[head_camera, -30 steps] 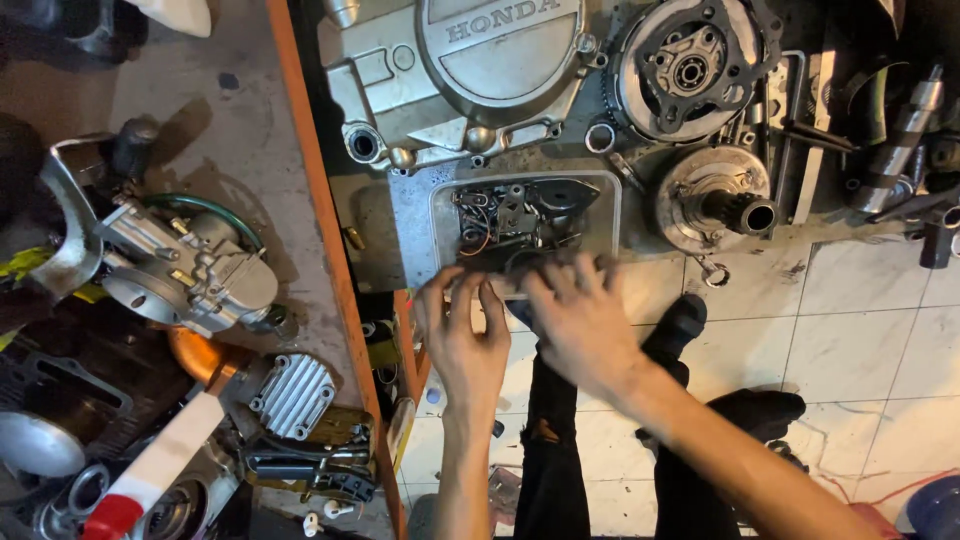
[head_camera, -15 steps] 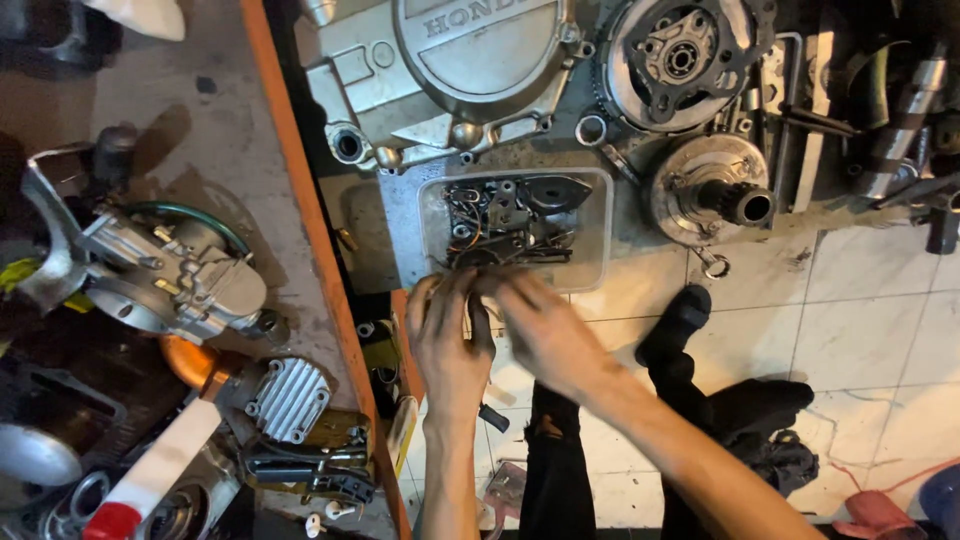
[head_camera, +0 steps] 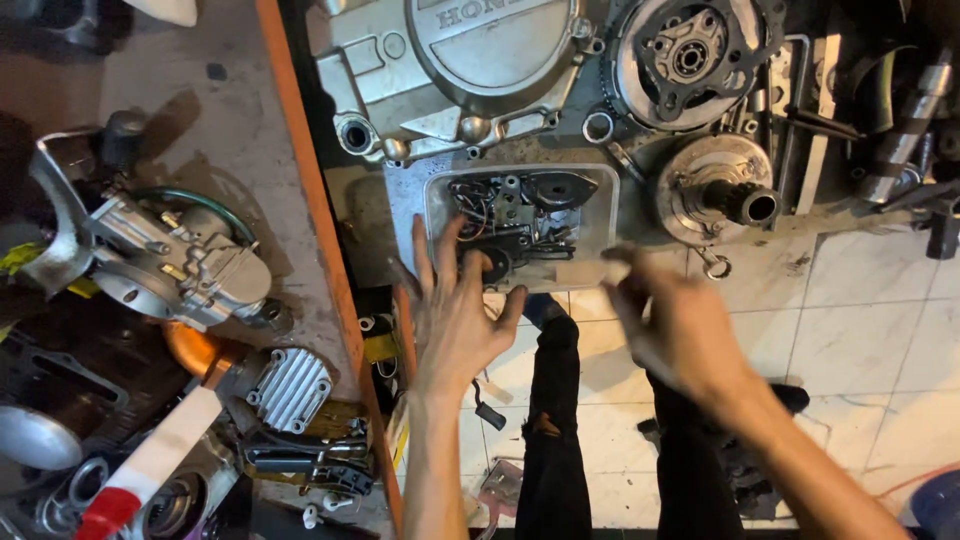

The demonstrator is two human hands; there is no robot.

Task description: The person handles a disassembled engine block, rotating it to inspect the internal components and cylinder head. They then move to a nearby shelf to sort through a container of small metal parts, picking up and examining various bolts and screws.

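Below my head camera, at the near edge of the tabletop [head_camera: 850, 225], sits a shallow metal tray [head_camera: 600, 215] full of small dark engine parts and bits of wire. My left hand [head_camera: 455, 310] is spread wide, palm down and fingers fanned, with the fingertips reaching over the tray's near left corner and resting on or just above the parts there; it grips nothing. My right hand [head_camera: 670, 320] is just beside the tray's near right corner. It is blurred, its fingers seem bunched together, and I cannot tell whether they pinch anything.

Behind the tray lies a large silver engine cover [head_camera: 470, 70], touching or nearly touching the tray's far rim. To the right of that is a round clutch assembly [head_camera: 690, 60], and nearer me a hub with a protruding shaft [head_camera: 725, 195], just beside the tray. An orange-edged bench [head_camera: 310, 200] runs down the left, carrying a carburettor [head_camera: 170, 260] and a small finned cover [head_camera: 288, 388]. My dark trouser legs [head_camera: 555, 430] show over the white tiled floor [head_camera: 860, 330].
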